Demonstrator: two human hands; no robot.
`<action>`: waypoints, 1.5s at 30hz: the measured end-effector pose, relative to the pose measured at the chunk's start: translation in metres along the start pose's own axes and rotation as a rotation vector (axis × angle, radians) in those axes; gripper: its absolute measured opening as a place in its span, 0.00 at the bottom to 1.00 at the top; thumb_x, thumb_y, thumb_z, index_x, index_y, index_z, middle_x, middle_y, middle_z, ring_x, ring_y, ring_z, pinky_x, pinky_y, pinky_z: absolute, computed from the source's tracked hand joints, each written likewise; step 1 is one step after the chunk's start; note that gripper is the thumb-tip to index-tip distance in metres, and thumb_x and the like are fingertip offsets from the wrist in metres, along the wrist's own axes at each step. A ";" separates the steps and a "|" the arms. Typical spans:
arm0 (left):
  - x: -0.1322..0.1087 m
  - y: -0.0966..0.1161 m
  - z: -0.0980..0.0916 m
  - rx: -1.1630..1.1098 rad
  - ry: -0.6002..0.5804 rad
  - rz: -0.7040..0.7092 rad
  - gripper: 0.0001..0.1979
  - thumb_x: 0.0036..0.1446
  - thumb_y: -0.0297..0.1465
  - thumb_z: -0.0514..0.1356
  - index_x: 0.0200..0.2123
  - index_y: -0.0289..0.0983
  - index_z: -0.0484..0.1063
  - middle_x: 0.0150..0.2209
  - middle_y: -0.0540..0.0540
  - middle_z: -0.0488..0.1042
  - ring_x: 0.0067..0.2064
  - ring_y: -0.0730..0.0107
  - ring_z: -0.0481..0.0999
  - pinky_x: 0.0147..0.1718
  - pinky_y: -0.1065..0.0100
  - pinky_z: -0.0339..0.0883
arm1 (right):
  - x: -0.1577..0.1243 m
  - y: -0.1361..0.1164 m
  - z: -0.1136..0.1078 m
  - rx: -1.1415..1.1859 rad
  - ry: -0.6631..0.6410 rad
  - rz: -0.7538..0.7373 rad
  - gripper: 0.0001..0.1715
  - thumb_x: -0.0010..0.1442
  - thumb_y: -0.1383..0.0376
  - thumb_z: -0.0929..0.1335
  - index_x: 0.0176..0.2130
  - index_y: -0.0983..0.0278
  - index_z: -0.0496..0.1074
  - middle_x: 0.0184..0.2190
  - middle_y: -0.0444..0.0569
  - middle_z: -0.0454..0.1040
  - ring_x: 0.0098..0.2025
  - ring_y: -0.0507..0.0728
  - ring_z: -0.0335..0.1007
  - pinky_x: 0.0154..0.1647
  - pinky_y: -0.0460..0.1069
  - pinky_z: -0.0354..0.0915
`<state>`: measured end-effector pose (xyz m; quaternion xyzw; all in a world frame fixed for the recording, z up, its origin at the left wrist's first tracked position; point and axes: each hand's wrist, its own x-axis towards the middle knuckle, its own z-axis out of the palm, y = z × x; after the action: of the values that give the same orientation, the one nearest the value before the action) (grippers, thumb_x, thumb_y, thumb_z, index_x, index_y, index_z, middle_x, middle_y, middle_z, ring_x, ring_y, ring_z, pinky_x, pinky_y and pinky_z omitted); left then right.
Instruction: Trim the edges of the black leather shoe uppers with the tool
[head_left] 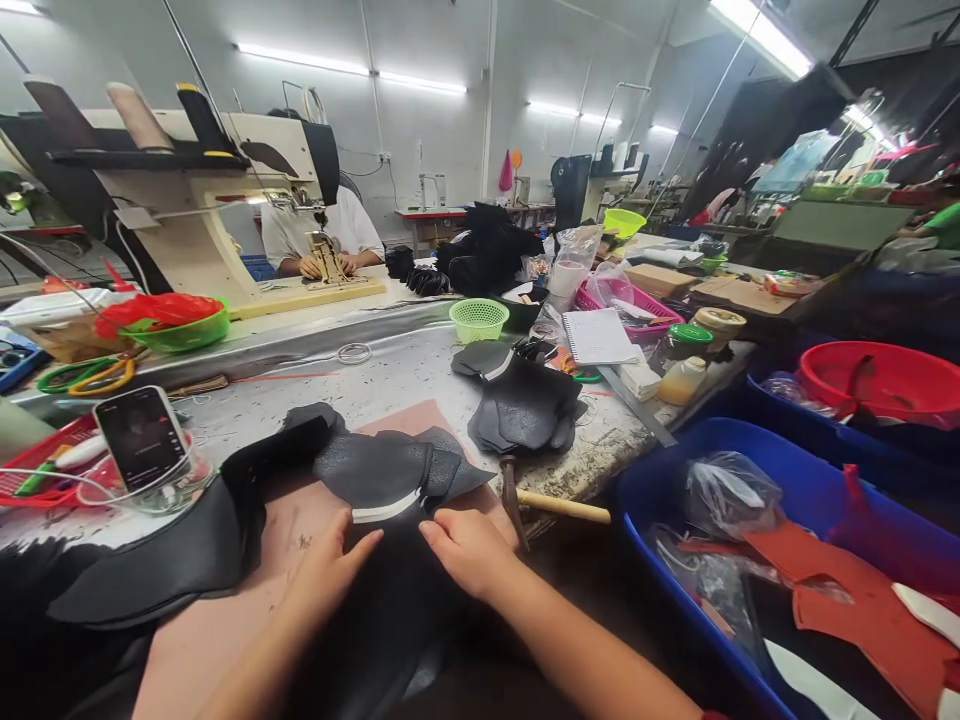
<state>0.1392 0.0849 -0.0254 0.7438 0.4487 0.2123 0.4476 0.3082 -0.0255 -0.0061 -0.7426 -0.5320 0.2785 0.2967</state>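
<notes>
A black leather-like piece [375, 470] with a white strip along its near edge lies in front of me, on a pinkish board [206, 640]. My left hand [330, 555] grips its near edge on the left, thumb pointing inward. At the right end of the strip, my right hand [472, 550] pinches the same edge, its other fingers partly hidden. More black pieces overlap it at the right, and a stack of black pieces [172, 560] lies to the left. Just beyond my right hand rests a hammer [562, 506] with a wooden handle.
Another black stack [521, 410] lies farther back, near a green basket [480, 320]. A phone [140, 440] stands at left. A blue bin [637, 530] with scraps is at right. Across the table, a person in a white top works at a sewing machine [202, 200].
</notes>
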 end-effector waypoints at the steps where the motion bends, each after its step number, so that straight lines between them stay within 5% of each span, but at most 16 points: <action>1: 0.000 -0.002 0.000 0.012 0.005 0.033 0.22 0.42 0.46 0.59 0.37 0.37 0.67 0.37 0.44 0.74 0.47 0.54 0.70 0.47 0.58 0.63 | 0.003 0.001 0.002 0.092 -0.036 0.015 0.21 0.56 0.58 0.59 0.17 0.63 0.53 0.14 0.38 0.52 0.20 0.48 0.49 0.21 0.45 0.44; 6: 0.001 -0.011 -0.008 -0.053 -0.112 0.105 0.24 0.45 0.42 0.57 0.44 0.37 0.63 0.46 0.42 0.70 0.51 0.56 0.66 0.51 0.58 0.59 | 0.007 0.010 -0.004 0.385 -0.200 0.190 0.16 0.56 0.59 0.59 0.20 0.62 0.56 0.14 0.36 0.56 0.17 0.47 0.49 0.19 0.43 0.46; 11: 0.000 -0.011 -0.005 -0.045 -0.089 0.100 0.20 0.44 0.42 0.57 0.39 0.37 0.64 0.41 0.43 0.73 0.48 0.55 0.68 0.48 0.58 0.61 | 0.000 0.010 0.010 -0.014 0.266 -0.017 0.21 0.55 0.60 0.59 0.15 0.63 0.53 0.14 0.39 0.57 0.21 0.48 0.53 0.24 0.44 0.47; 15: -0.004 -0.008 0.002 0.001 -0.018 0.047 0.17 0.42 0.44 0.55 0.32 0.38 0.63 0.34 0.45 0.73 0.42 0.55 0.71 0.42 0.59 0.64 | 0.007 0.013 0.024 0.194 0.523 0.029 0.23 0.55 0.56 0.56 0.15 0.61 0.46 0.12 0.38 0.49 0.18 0.48 0.47 0.20 0.45 0.46; 19: -0.008 -0.008 0.003 0.058 -0.004 0.012 0.15 0.40 0.46 0.54 0.26 0.40 0.60 0.26 0.48 0.71 0.35 0.57 0.71 0.36 0.61 0.65 | 0.000 0.023 -0.003 0.434 0.785 0.128 0.22 0.57 0.54 0.52 0.17 0.59 0.48 0.13 0.37 0.46 0.17 0.49 0.45 0.19 0.45 0.49; 21: -0.010 -0.009 0.002 0.109 -0.014 0.002 0.15 0.41 0.46 0.53 0.24 0.41 0.57 0.23 0.50 0.68 0.32 0.59 0.70 0.33 0.62 0.65 | -0.021 0.029 -0.025 0.340 0.591 0.041 0.20 0.55 0.55 0.57 0.18 0.61 0.55 0.15 0.38 0.53 0.19 0.50 0.50 0.21 0.45 0.51; 24: -0.010 -0.008 0.001 0.141 -0.030 0.019 0.15 0.43 0.46 0.51 0.26 0.41 0.57 0.24 0.50 0.67 0.30 0.61 0.70 0.30 0.64 0.64 | -0.063 0.037 -0.050 0.091 -0.079 0.002 0.13 0.54 0.63 0.59 0.24 0.62 0.69 0.15 0.40 0.62 0.19 0.50 0.57 0.23 0.45 0.53; 26: -0.010 -0.006 0.000 0.126 -0.038 0.033 0.15 0.44 0.46 0.51 0.28 0.40 0.58 0.27 0.50 0.69 0.32 0.61 0.70 0.32 0.64 0.65 | -0.082 0.037 -0.059 -0.062 -0.223 -0.026 0.12 0.50 0.68 0.62 0.32 0.59 0.73 0.22 0.42 0.70 0.24 0.52 0.63 0.27 0.45 0.56; 29: -0.010 -0.005 0.001 0.070 -0.045 0.054 0.15 0.48 0.46 0.49 0.29 0.40 0.59 0.30 0.49 0.70 0.35 0.61 0.71 0.35 0.65 0.64 | -0.077 0.022 -0.063 -0.180 -0.162 -0.013 0.11 0.50 0.69 0.62 0.30 0.59 0.73 0.26 0.43 0.72 0.28 0.53 0.65 0.29 0.45 0.56; 31: -0.010 -0.006 0.002 0.029 -0.036 0.067 0.16 0.48 0.47 0.49 0.29 0.40 0.59 0.30 0.48 0.71 0.36 0.61 0.71 0.37 0.65 0.64 | -0.052 0.006 -0.057 -0.195 -0.058 -0.005 0.14 0.56 0.66 0.61 0.23 0.62 0.71 0.21 0.42 0.69 0.25 0.51 0.63 0.28 0.45 0.55; 34: -0.011 -0.009 0.003 0.023 -0.050 0.066 0.17 0.48 0.48 0.49 0.30 0.40 0.58 0.27 0.48 0.71 0.36 0.59 0.72 0.36 0.64 0.64 | -0.005 -0.014 -0.038 -0.299 0.112 -0.096 0.16 0.60 0.61 0.59 0.25 0.63 0.69 0.26 0.43 0.69 0.31 0.51 0.63 0.32 0.45 0.54; 37: -0.013 -0.010 0.003 0.080 -0.056 0.056 0.17 0.48 0.48 0.47 0.31 0.41 0.57 0.25 0.48 0.69 0.33 0.58 0.72 0.33 0.63 0.64 | 0.029 -0.023 -0.017 -0.475 0.088 -0.139 0.19 0.61 0.58 0.59 0.24 0.63 0.68 0.27 0.45 0.68 0.34 0.53 0.62 0.34 0.47 0.52; 41: -0.015 -0.007 0.003 0.098 -0.025 0.069 0.13 0.49 0.45 0.46 0.27 0.42 0.55 0.23 0.49 0.68 0.29 0.61 0.71 0.29 0.65 0.64 | 0.041 -0.024 0.003 -0.448 0.008 -0.163 0.16 0.59 0.64 0.59 0.22 0.64 0.65 0.23 0.43 0.66 0.30 0.52 0.60 0.32 0.47 0.49; 45: -0.014 -0.004 0.005 0.061 -0.039 0.069 0.11 0.48 0.43 0.47 0.27 0.42 0.55 0.23 0.50 0.69 0.28 0.62 0.72 0.27 0.67 0.64 | 0.037 -0.023 0.020 -0.290 0.170 -0.078 0.18 0.57 0.66 0.59 0.18 0.63 0.57 0.20 0.41 0.62 0.28 0.51 0.57 0.30 0.46 0.48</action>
<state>0.1340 0.0708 -0.0298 0.7762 0.4202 0.1992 0.4257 0.2896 0.0189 -0.0060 -0.7771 -0.5681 0.1234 0.2411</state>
